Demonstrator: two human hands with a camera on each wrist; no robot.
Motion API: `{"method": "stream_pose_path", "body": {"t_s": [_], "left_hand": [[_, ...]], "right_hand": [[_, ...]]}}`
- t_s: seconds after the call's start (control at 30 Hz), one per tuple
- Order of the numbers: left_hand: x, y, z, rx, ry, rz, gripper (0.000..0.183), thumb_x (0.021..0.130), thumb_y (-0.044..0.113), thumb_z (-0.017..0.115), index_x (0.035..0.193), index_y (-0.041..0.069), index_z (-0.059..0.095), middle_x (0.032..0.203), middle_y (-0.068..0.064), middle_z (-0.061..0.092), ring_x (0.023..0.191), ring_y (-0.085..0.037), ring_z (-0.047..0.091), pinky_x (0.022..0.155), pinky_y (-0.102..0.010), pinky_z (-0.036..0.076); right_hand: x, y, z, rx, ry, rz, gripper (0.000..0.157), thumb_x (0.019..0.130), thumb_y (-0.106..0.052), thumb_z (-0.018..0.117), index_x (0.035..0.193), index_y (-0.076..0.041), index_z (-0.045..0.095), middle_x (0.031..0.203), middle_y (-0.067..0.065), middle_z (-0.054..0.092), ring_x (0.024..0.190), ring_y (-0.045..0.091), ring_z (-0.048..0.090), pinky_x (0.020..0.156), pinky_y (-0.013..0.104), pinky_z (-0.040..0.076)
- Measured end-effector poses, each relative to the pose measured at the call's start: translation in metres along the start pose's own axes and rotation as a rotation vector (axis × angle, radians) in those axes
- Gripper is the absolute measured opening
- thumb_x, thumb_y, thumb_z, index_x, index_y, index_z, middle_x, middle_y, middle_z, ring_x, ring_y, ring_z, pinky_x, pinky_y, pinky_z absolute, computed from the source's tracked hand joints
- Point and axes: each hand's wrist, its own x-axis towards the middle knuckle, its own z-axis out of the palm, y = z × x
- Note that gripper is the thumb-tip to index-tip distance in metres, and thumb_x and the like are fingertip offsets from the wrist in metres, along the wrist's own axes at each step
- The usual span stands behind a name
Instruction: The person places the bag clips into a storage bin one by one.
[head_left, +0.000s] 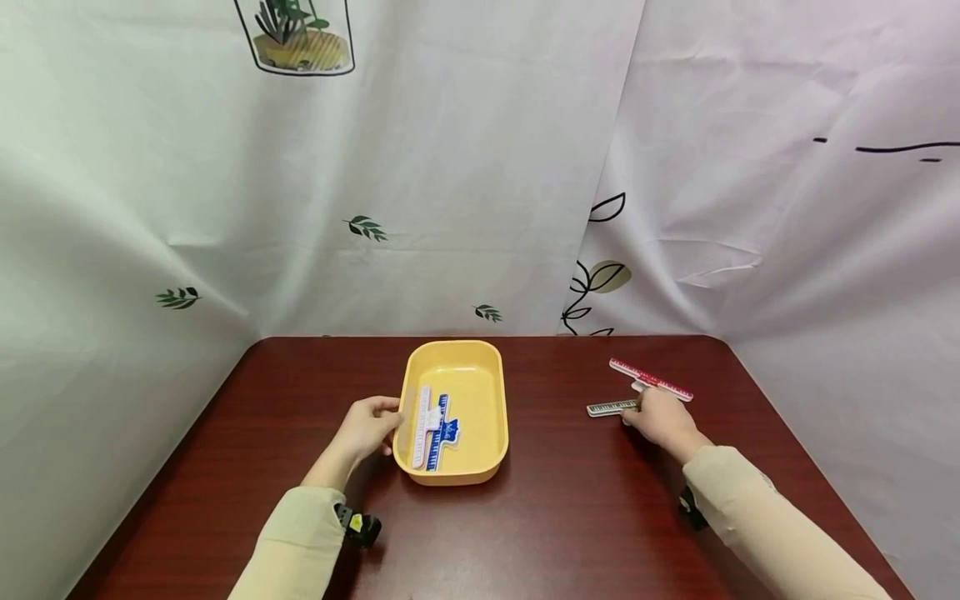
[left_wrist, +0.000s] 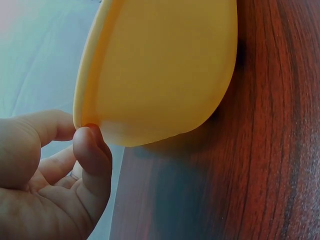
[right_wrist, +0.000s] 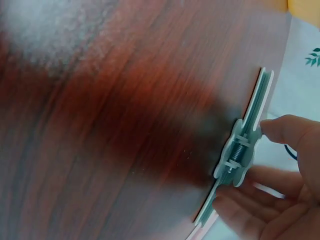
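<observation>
**Yellow tray [head_left: 451, 480] steadied, keyboard clip [head_left: 610, 408] gripped**

The left hand [head_left: 367, 428] pinches the tray's left rim; a white clip [head_left: 421, 435] and a blue clip [head_left: 435, 443] lie inside. The right hand [head_left: 663, 419] curls thumb and fingers on the keyboard clip, beside 1 red clip [head_left: 649, 379]. It looks light, stiff, perhaps slippery, best held by its wide middle.

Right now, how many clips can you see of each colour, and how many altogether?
Blue clip: 1
Red clip: 1
Pale pinkish-white clip: 1
Black-and-white clip: 1
Total: 4 clips
</observation>
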Motion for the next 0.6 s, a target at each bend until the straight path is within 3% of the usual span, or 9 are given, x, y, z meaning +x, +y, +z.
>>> {"method": "stream_pose_path", "body": {"t_s": [0.1,0.2,0.6], "left_hand": [[0.0004,-0.0016,0.0003,-0.002,-0.002,0.001,0.04,0.088,0.006,0.056,0.125,-0.009,0.052,0.087,-0.014,0.064,0.051,-0.012,0.053,0.045,-0.025,0.049],[0.0006,-0.0025,0.0002,-0.002,-0.001,0.001,0.04,0.088,0.006,0.056,0.125,-0.009,0.052,0.087,-0.014,0.064,0.051,-0.012,0.053,0.045,-0.025,0.049],[0.0007,-0.0024,-0.0005,-0.01,-0.004,-0.004,0.04,0.088,0.006,0.056,0.126,-0.008,0.052,0.088,-0.014,0.064,0.052,-0.012,0.053,0.045,-0.025,0.049]], "right_hand": [[-0.0019,0.0003,-0.0014,0.009,-0.039,0.117,0.04,0.08,-0.029,0.065,0.049,-0.015,0.044,0.05,-0.004,0.037,0.051,0.016,0.039,0.045,0.03,0.033],[-0.0027,0.0011,-0.0026,0.012,-0.07,0.181,0.042,0.08,-0.034,0.065,0.049,-0.016,0.043,0.051,-0.004,0.038,0.053,0.018,0.041,0.044,0.032,0.034],[-0.0016,0.0034,-0.0025,0.067,-0.065,0.207,0.037,0.073,-0.035,0.071,0.053,-0.014,0.048,0.05,-0.004,0.042,0.052,0.017,0.042,0.045,0.03,0.034]]}}
